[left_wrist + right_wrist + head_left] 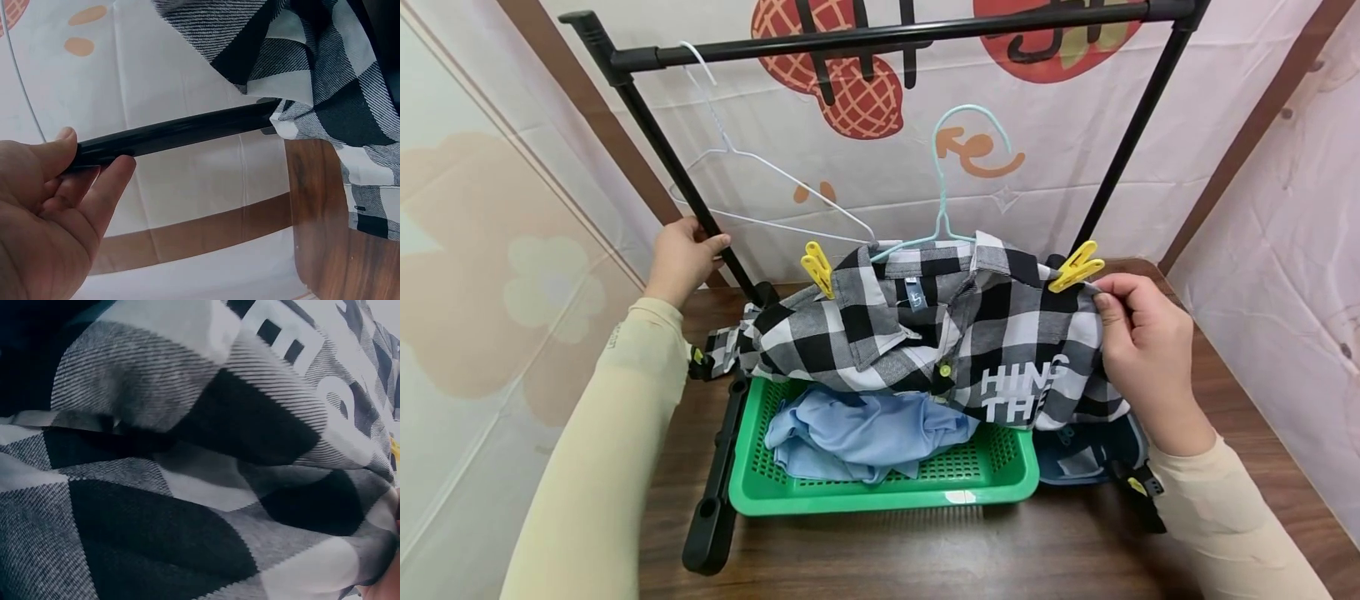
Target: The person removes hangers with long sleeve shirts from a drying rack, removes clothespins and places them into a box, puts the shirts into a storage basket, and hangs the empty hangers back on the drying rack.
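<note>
- Well, in the head view I'm seeing the left hand (681, 258) gripping a black post (662, 152); a white hanger (782, 171) is hanging from the rail (730, 50), its frame spreading to the right of that hand.
- There too, the right hand (1146, 350) is pinching the checked shirt (1000, 333) by its shoulder edge. The shirt is stretching leftward from it on a teal hanger (942, 196), whose hook is standing free below the rail. One yellow clip (1077, 267) is holding the cloth just left of the right hand; another yellow clip (817, 268) is sitting between the hands. Below and between them, a green basket (880, 502) is holding a blue garment (872, 429).
- I'm judging that a light sideways pull is suiting this pinch: smoothing the shoulder without dragging the clip off.
- In the left wrist view, fingers are curling round the post, and cloth is overlapping its far end, right of the hand; I'm favouring a firm brace and watching for snagging.
- In the right wrist view, cloth is filling nearly everything; only a sliver of hand is showing, so I'm relying on the head view for its grip.
</note>
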Tool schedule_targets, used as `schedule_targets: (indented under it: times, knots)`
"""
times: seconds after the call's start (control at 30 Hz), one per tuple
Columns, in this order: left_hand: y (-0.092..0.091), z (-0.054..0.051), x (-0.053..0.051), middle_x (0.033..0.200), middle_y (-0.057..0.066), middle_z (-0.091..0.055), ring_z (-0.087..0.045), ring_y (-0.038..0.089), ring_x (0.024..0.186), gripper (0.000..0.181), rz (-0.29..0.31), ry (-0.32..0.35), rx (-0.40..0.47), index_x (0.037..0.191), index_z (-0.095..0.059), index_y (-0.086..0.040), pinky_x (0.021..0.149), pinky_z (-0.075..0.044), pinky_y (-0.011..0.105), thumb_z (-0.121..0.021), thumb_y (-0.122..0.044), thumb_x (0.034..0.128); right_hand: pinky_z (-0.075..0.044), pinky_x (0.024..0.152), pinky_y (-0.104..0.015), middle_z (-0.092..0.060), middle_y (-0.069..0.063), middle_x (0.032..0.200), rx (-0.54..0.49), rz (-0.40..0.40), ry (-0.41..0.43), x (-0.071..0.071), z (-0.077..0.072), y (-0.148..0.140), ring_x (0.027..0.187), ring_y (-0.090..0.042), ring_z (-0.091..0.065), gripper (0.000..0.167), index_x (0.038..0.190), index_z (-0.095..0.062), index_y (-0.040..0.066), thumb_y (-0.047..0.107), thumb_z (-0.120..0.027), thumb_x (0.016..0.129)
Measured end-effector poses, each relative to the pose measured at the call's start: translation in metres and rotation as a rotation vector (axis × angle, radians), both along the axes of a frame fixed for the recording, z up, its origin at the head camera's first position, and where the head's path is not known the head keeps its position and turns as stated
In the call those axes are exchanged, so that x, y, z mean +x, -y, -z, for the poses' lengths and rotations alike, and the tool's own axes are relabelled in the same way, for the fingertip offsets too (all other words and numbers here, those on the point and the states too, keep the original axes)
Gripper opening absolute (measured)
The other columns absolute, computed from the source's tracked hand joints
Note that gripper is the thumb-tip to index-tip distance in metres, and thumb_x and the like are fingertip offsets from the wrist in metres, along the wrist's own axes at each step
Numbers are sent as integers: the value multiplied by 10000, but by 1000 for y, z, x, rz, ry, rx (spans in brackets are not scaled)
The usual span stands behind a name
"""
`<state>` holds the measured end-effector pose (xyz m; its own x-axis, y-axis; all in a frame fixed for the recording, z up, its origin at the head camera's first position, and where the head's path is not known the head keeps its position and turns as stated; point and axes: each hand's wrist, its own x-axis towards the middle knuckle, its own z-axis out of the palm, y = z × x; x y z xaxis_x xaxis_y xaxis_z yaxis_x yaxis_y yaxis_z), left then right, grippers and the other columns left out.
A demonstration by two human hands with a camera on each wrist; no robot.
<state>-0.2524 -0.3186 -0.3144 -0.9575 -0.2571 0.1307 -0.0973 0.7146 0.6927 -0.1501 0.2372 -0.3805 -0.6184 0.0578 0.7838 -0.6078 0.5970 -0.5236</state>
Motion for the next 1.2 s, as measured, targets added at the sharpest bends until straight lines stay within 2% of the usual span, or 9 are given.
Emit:
schedule_targets:
  times: [0.27,0.6,0.8,1.0,1.07,1.2]
  knots:
    - [-2,0,0,1143,136,-603,-674,343,1109,442,-8,-8,3,1258,-589,10,729,-575,163,-604,-366,1026,-327,613,-153,-705,-129,875,37,6,3,-11,15,3,657,-38,-410,110,1020,-716,-13,-57,-710,919]
    - [1,3,1,1122,122,-603,-677,337,1101,384,-13,-15,12,1250,-584,4,731,-578,169,-615,-312,1034,-308,578,-189,-605,-74,745,71,-33,5,-13,20,7,618,-50,-364,117,1034,-717,-8,-35,-719,920]
    - [3,5,1,1150,146,-612,-683,329,1090,439,-15,-2,-5,1272,-579,0,730,-577,173,-599,-368,1032,-327,603,-196,-664,-97,814,63,-50,-12,-16,25,7,639,-46,-382,107,1010,-725,-8,-45,-719,910]
    - [4,6,1,1198,183,-597,-668,353,1101,470,14,2,-24,1293,-548,15,753,-586,197,-555,-387,1050,-337,610,-185,-700,-103,882,61,-70,-4,-16,24,7,647,-58,-401,95,1007,-727,-1,-37,-712,920]
    - [2,4,2,1225,195,-585,-684,292,1033,497,23,21,-27,1306,-536,19,755,-588,205,-546,-406,1049,-334,603,-183,-696,-100,878,68,-75,-2,-16,24,8,644,-60,-401,94,1009,-726,-1,-34,-713,921]
    - [-3,-3,7,1313,225,-566,-669,90,844,581,22,69,-39,1346,-518,18,701,-563,203,-542,-471,1034,-328,591,-184,-687,-99,869,78,-79,-2,-15,22,7,637,-67,-397,93,1017,-723,-6,-27,-712,927]
